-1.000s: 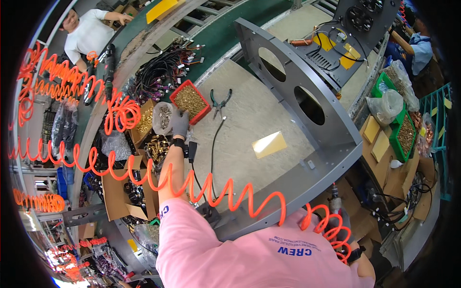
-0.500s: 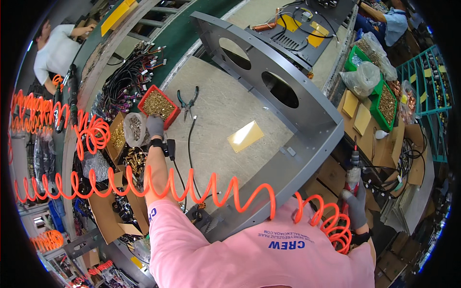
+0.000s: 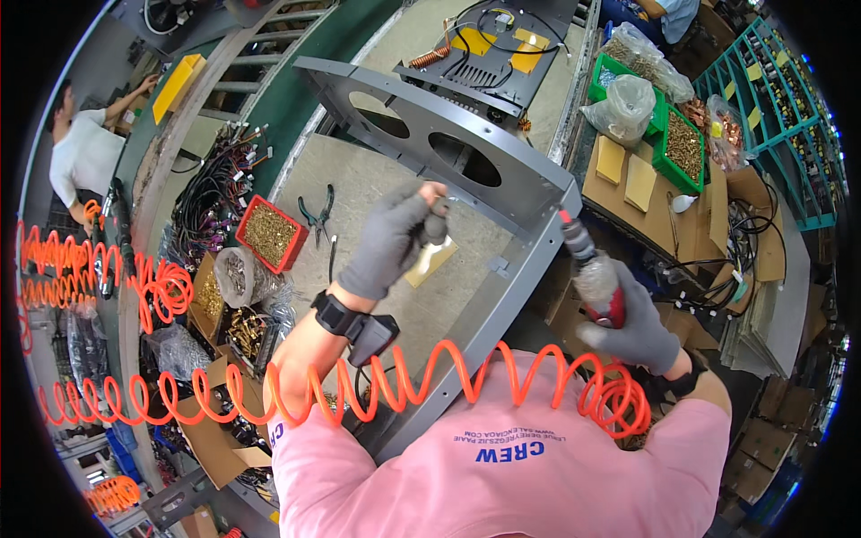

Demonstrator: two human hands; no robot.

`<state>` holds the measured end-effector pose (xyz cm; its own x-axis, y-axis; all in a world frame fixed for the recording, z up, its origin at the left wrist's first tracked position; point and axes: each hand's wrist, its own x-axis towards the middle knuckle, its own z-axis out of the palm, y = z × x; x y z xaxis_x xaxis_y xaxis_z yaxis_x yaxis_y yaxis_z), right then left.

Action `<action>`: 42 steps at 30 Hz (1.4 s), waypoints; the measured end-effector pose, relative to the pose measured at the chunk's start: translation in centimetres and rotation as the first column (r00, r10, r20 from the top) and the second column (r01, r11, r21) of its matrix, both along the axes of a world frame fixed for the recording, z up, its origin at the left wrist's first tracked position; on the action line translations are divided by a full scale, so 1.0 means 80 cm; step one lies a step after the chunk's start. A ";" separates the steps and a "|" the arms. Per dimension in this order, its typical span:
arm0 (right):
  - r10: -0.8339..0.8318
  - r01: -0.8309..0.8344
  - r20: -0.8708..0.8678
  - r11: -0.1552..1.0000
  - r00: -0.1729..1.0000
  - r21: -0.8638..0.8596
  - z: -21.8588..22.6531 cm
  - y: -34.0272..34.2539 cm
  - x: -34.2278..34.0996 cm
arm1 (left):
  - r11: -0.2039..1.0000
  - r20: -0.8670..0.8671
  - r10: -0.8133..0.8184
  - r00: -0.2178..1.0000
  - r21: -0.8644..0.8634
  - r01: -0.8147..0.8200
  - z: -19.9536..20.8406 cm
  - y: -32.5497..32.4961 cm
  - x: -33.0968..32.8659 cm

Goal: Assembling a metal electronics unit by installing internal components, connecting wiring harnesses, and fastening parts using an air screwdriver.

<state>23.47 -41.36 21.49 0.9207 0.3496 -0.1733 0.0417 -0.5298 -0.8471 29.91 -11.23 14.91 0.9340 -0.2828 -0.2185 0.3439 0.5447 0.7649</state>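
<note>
My left hand (image 3: 384, 240), in a grey glove with bare fingertips, is raised over the worktable with its fingers curled together. Whatever they pinch, if anything, is too small to make out. My right hand (image 3: 641, 327), also gloved, is wrapped round a red and grey power screwdriver (image 3: 595, 280). The tool's tip points up and away, beside the right-hand corner of a large grey sheet-metal housing (image 3: 529, 172) with two oval cutouts. A yellow plate (image 3: 437, 266) lies on the table, partly behind my left hand.
Left of the housing are a red bin (image 3: 291, 255) of brass screws, pliers (image 3: 317, 215) and bundled cables (image 3: 211, 193). An orange coiled hose (image 3: 462, 359) crosses before my chest. Green bins (image 3: 665, 166) of hardware and cardboard stand right. A person in white (image 3: 88, 157) works far left.
My left hand has left the red screw bin and moved right, over the housing. My right hand has raised the screwdriver forward to the housing's corner. The whole view has shifted.
</note>
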 end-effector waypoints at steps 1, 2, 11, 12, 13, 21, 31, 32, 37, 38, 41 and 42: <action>0.060 -0.061 -0.060 0.998 0.996 -0.010 0.003 0.005 0.003 | 1.000 -0.012 -0.020 1.000 -0.016 0.019 0.013 -0.016 -0.001; 0.118 -0.119 -0.112 0.993 0.987 -0.005 0.006 0.009 0.005 | 1.000 -0.007 -0.009 1.000 -0.008 0.009 0.026 -0.024 -0.002; 0.232 -0.231 -0.072 0.973 0.970 0.025 0.001 0.030 0.011 | 0.999 -0.025 -0.051 0.998 0.005 0.051 0.062 -0.056 -0.022; 0.223 -0.226 -0.133 0.974 0.966 -0.008 0.001 0.029 0.012 | 0.997 -0.029 -0.036 0.999 -0.067 0.034 0.063 -0.057 -0.023; 0.194 -0.211 -0.210 0.976 0.958 -0.061 0.001 0.029 0.013 | 0.997 -0.030 -0.036 0.999 -0.064 0.034 0.064 -0.057 -0.023; 0.224 -0.228 -0.095 0.973 0.970 -0.042 -0.005 0.025 0.011 | 0.996 0.007 0.016 1.000 0.091 -0.017 0.067 -0.063 -0.028; 0.225 -0.227 -0.163 0.974 0.961 0.010 0.001 0.020 0.010 | 0.974 0.126 0.100 0.987 0.189 -0.122 0.071 -0.079 -0.038; 0.234 -0.234 -0.159 0.972 0.959 0.019 0.001 0.020 0.010 | 0.969 0.204 0.108 0.973 0.196 -0.148 0.071 -0.080 -0.038; 0.208 -0.196 -0.149 0.976 0.967 0.093 -0.001 0.025 0.008 | 0.981 0.205 0.088 0.975 0.151 -0.120 0.074 -0.081 -0.039; 0.230 -0.215 -0.109 0.967 0.967 0.137 -0.002 0.025 0.007 | 0.988 0.204 0.058 0.977 0.130 -0.086 0.071 -0.077 -0.038; 0.172 -0.152 -0.134 0.977 0.976 0.152 -0.004 0.020 0.002 | 0.979 0.213 0.051 0.976 0.183 -0.091 0.039 -0.058 -0.027; 0.156 -0.136 -0.126 0.979 0.980 0.154 -0.004 0.015 0.000 | 0.971 0.254 0.073 0.964 0.202 -0.126 0.019 -0.046 -0.017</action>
<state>23.46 -40.18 21.18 0.8289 0.5089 -0.2324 -0.0121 -0.3990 -0.9169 28.51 -14.94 16.41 0.9872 -0.1572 -0.0264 0.0851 0.3799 0.9211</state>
